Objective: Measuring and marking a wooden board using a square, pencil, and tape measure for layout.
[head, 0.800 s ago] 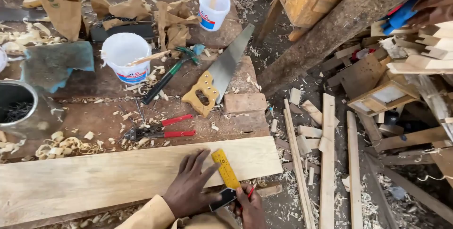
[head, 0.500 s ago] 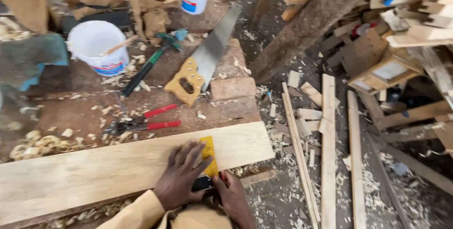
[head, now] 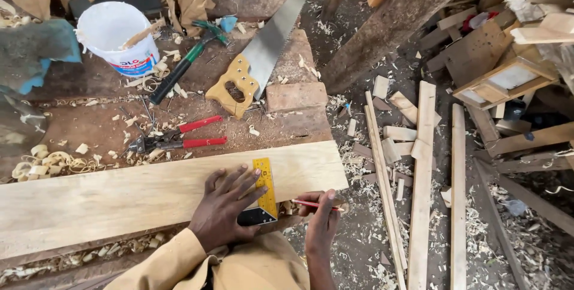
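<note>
The tabletop [head: 95, 128] carried the long pale plank [head: 119, 197] along its near edge, its long axis running left to right across your view and rising slightly toward the right end, which overhung the tabletop corner. The plank looked whole: no cut showed in it, and I could not make out a pencil line on it, though the view was too coarse to be sure. So the squaring-up seemed set and the marking and sawing were left. Your left hand [head: 224, 206] lay spread flat, pressing the try square [head: 263, 191] onto the plank, its yellow blade pointing away from you across the board and its dark stock at the near edge. Your right hand [head: 323, 215] pinched a red pencil [head: 314, 205], lying roughly level, just beside the stock. The handsaw [head: 263, 54] lay untouched farther back.
</note>
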